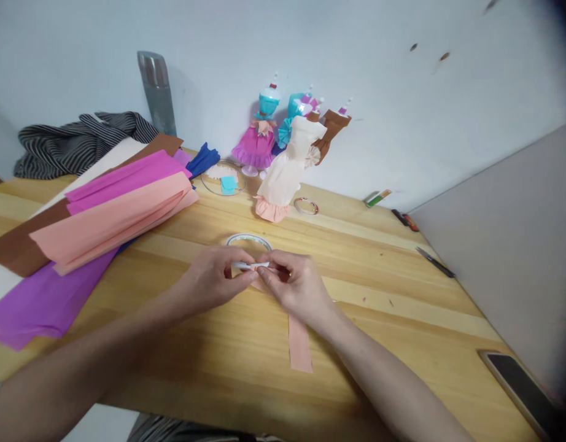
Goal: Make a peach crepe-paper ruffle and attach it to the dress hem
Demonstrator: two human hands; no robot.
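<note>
My left hand point(213, 276) and my right hand point(296, 282) meet over the middle of the table. Between their fingertips is a narrow white strip point(246, 266), pinched from both sides; it looks like tape or its backing. A peach crepe paper strip point(300, 347) runs from under my right hand down onto the wood, and its upper end is gathered at the right fingers. Just behind the hands lies a roll of tape point(249, 238), partly covered by them.
Crepe paper sheets point(112, 221) in several colours are piled at the left. Mannequins in paper dresses point(292, 159) stand near the wall, beside a second tape roll point(306, 206). A bottle point(158, 92) is behind the pile. A cutter point(434, 263) and a phone point(517, 387) lie right.
</note>
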